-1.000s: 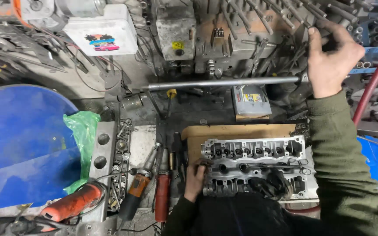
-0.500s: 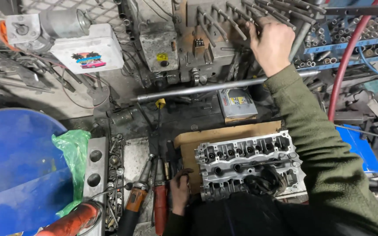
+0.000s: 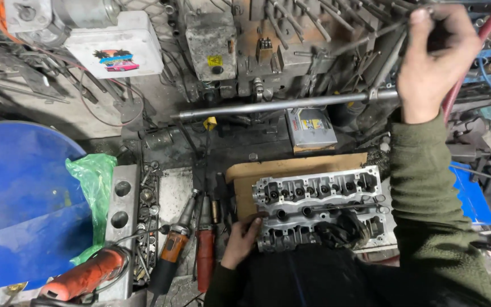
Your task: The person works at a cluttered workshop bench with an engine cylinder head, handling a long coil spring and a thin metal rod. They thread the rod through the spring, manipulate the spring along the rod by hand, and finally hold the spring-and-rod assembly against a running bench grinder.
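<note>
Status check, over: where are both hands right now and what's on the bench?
Left hand resting on the cylinder head, near edge. Right hand up at the tool rack, fingers among the hanging rods. Long steel bar lies across between them.

Cast metal, dull grey and rough-edged, on the cylinder head (image 3: 319, 213), touched at its corner by the left hand (image 3: 241, 239). Plain brown cardboard (image 3: 296, 167), matt, beneath it. Smooth bare steel with a faint sheen along the long bar (image 3: 274, 106). Thin dark metal rods (image 3: 336, 40), oily-looking, by the right hand (image 3: 436, 62). Coarse olive knit cloth on the sleeve (image 3: 427, 187). Glossy, crinkled green plastic on the bag (image 3: 92, 182); smooth blue plastic on the drum (image 3: 18, 199). Grimy orange plastic on the power tool (image 3: 83, 278).
</note>
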